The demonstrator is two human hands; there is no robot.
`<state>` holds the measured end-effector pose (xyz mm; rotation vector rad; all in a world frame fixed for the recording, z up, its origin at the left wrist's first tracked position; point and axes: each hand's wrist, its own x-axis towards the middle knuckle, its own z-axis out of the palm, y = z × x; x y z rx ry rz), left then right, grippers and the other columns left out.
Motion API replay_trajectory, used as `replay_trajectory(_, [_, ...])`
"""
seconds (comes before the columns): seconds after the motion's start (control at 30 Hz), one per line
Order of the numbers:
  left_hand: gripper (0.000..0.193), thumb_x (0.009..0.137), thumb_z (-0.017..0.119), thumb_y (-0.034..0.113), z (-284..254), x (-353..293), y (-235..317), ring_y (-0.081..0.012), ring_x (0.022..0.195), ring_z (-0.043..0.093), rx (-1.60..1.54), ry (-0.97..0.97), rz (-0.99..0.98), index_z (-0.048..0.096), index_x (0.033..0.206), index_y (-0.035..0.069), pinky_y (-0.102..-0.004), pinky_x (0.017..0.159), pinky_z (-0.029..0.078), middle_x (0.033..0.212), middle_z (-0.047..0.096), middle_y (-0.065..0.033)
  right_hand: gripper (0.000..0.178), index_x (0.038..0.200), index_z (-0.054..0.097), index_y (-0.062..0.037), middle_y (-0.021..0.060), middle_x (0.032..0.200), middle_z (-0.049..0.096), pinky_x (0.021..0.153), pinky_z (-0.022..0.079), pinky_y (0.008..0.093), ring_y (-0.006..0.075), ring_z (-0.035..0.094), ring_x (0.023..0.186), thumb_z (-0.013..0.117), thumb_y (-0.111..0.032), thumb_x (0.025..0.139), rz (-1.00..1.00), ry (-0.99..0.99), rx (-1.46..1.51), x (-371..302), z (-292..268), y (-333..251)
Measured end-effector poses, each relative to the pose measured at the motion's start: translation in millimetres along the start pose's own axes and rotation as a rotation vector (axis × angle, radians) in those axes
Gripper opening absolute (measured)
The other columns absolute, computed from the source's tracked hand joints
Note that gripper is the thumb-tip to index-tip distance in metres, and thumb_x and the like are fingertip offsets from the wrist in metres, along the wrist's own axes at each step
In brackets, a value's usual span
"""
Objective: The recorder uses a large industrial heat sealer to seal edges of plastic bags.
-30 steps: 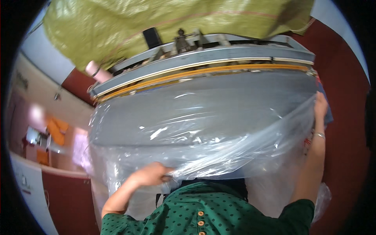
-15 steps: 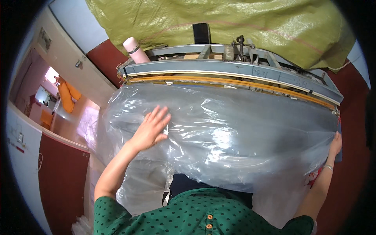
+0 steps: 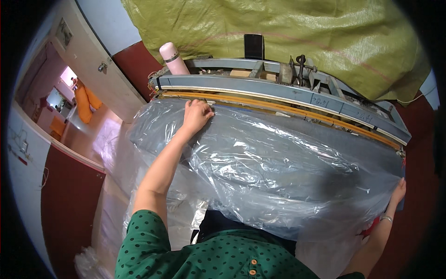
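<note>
A wide sheet of clear, wrinkled plastic film (image 3: 260,162) lies over the work surface and hangs down toward my body. Near its far edge, left of the middle, my left hand (image 3: 198,116) bears on the film with bent fingers that look closed on it. At the right end, my right hand (image 3: 398,189) pinches the film's side edge and draws it taut. Just beyond the film runs a long grey metal frame (image 3: 278,85) with an orange strip (image 3: 260,104) along its near side.
On the frame's left end stands a pink bottle (image 3: 174,59). A dark phone (image 3: 253,47) leans behind the frame against a yellow-green woven sheet (image 3: 297,28). Metal clamp parts (image 3: 299,69) stick up from the frame. An open door (image 3: 100,65) is at left; more film (image 3: 88,262) lies low left.
My left hand has gone from spread above the film to bent fingers at its far edge. My right hand has shifted slightly nearer, still holding the edge. The view has tilted a little.
</note>
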<state>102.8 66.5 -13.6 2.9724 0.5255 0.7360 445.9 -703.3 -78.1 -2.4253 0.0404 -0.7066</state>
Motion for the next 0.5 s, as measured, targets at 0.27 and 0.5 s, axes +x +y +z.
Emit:
replay_trajectory(0.27, [0.017,0.069,0.063,0.021,18,-7,8,-0.0247,0.076,0.053,-0.181,0.079,-0.164,0.057,0.071,0.006,-0.0364,0.066,0.043,0.071,0.057,-0.0077,0.048,0.115,0.047,-0.0014,0.0065,0.107,0.053,0.084,0.037,0.0288,0.0166,0.049,0.095,0.049,-0.038,0.084,0.375,-0.04,0.696,-28,-77,-10])
replay_trajectory(0.5, [0.016,0.071,0.062,0.021,32,-1,11,-0.0247,0.082,0.052,-0.182,0.069,-0.022,0.059,0.081,0.009,-0.0363,0.063,0.044,0.079,0.058,-0.0076,0.05,0.123,0.043,-0.01,0.0068,0.117,0.047,0.087,0.035,0.0281,0.0163,0.045,0.104,0.054,-0.036,0.081,0.382,-0.124,0.733,-42,-128,59])
